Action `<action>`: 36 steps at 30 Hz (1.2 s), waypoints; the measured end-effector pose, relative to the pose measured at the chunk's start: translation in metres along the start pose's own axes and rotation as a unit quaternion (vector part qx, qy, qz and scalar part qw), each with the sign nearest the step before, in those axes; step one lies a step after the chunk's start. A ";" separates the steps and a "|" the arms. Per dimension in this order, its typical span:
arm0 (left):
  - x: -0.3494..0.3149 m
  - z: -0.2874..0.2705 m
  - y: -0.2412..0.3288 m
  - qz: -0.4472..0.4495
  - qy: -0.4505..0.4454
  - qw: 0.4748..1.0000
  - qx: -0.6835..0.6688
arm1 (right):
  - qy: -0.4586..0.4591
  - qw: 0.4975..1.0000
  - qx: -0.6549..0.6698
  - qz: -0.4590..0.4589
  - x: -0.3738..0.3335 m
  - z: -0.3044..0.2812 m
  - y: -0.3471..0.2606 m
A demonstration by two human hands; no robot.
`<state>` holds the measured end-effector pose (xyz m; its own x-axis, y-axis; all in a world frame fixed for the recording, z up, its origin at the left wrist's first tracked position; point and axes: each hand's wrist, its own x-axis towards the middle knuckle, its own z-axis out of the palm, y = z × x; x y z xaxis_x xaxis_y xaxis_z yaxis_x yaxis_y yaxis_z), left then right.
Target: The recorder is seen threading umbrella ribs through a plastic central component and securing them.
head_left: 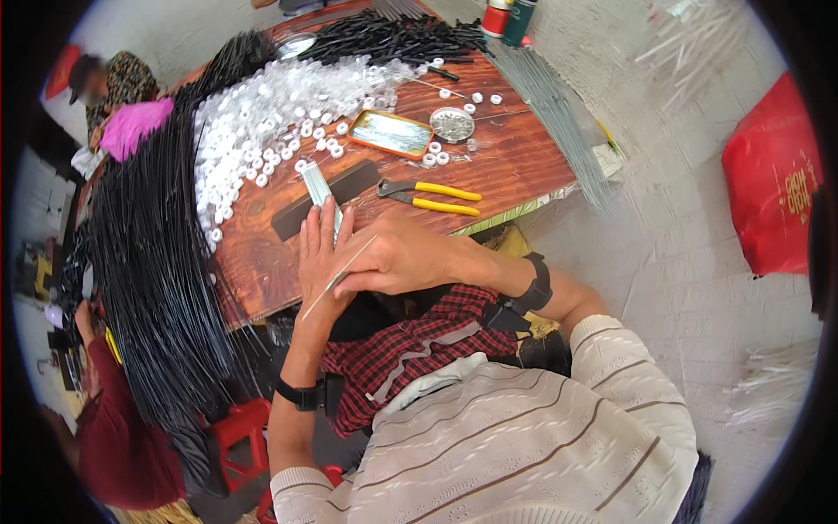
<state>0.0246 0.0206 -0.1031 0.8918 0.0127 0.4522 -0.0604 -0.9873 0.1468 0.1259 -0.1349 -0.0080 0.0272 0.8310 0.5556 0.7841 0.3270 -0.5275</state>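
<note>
My left hand lies with its fingers stretched out, over the near end of a bundle of thin, pale metallic strips. Those strips cross a long dark block on the tabletop. Close beside it, my right hand is closed, with a thin pale rod between thumb and fingers. The rod slants across the back of my left hand and wrist. To the right of the block rest nippers with yellow handles. How far my left fingers press on the strips cannot be made out.
White plastic rings lie heaped beyond my hands on the wooden table. Around them are an orange-rimmed tin, a round dish, long black rods and grey rods. Two people sit at left, near a red stool.
</note>
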 end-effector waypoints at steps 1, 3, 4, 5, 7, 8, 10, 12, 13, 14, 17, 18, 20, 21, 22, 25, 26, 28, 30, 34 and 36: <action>-0.001 0.000 0.000 0.010 -0.001 1.000 -0.001 | -0.045 0.998 0.030 0.010 0.002 -0.003 -0.001; 0.000 -0.001 0.001 -0.013 -0.012 1.000 -0.005 | -0.085 0.994 0.058 0.022 0.001 -0.008 0.002; 0.000 -0.002 0.001 -0.018 -0.030 0.999 -0.002 | -0.098 0.993 0.070 0.008 0.001 -0.011 0.004; 0.003 -0.005 0.003 -0.015 -0.031 0.999 0.001 | -0.112 0.990 0.083 -0.009 0.003 -0.013 0.008; 0.004 -0.010 0.006 -0.033 -0.056 0.998 0.004 | -0.151 0.988 0.044 0.013 0.006 -0.031 0.022; 0.003 -0.011 0.005 -0.037 -0.070 0.996 -0.029 | -0.172 0.982 0.047 0.061 0.007 -0.042 0.035; 0.006 -0.014 0.010 -0.038 -0.067 0.996 -0.032 | -0.141 0.977 0.021 0.158 0.011 -0.056 0.070; 0.006 -0.017 0.012 -0.042 -0.065 0.996 -0.033 | -0.058 0.959 -0.112 0.254 0.014 -0.059 0.117; 0.006 -0.017 0.012 -0.042 -0.065 0.997 -0.030 | -0.028 0.930 -0.214 0.299 0.015 -0.059 0.137; 0.006 -0.015 0.011 -0.041 -0.063 0.997 -0.034 | -0.026 0.930 -0.214 0.298 0.011 -0.056 0.154; 0.005 -0.016 0.012 -0.043 -0.056 0.997 -0.035 | -0.009 0.892 -0.307 0.332 0.006 -0.049 0.176; 0.006 -0.016 0.013 -0.043 -0.055 0.997 -0.037 | 0.001 0.894 -0.316 0.318 0.006 -0.047 0.177; 0.007 -0.018 0.013 -0.042 -0.055 0.997 -0.040 | 0.010 0.895 -0.326 0.305 0.006 -0.046 0.179; 0.007 -0.019 0.014 -0.040 -0.053 0.997 -0.043 | 0.019 0.894 -0.314 0.319 0.009 -0.048 0.181; 0.007 -0.020 0.015 -0.039 -0.051 0.997 -0.045 | 0.029 0.893 -0.301 0.333 0.010 -0.049 0.182; 0.006 -0.018 0.012 -0.039 -0.048 0.997 -0.047 | 0.039 0.891 -0.248 0.379 0.013 -0.055 0.181; 0.005 -0.017 0.012 -0.041 -0.047 0.997 -0.049 | 0.036 0.891 -0.249 0.379 0.013 -0.056 0.180; 0.005 -0.017 0.012 -0.042 -0.052 0.997 -0.047 | 0.049 0.886 -0.217 0.407 0.011 -0.058 0.179; 0.006 -0.017 0.011 -0.041 -0.051 0.997 -0.048 | 0.062 0.891 -0.205 0.400 0.008 -0.060 0.180; 0.007 -0.017 0.011 -0.034 -0.050 0.997 -0.043 | 0.080 0.900 -0.209 0.373 0.012 -0.058 0.186; 0.005 -0.018 0.010 -0.039 -0.054 0.997 -0.042 | 0.102 0.920 -0.209 0.315 0.018 -0.048 0.181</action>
<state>0.0209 0.0132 -0.0835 0.9379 0.0683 0.3402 -0.0212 -0.9674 0.2525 0.2979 -0.0821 -0.0624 0.6407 0.6804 0.3556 0.7415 -0.4283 -0.5165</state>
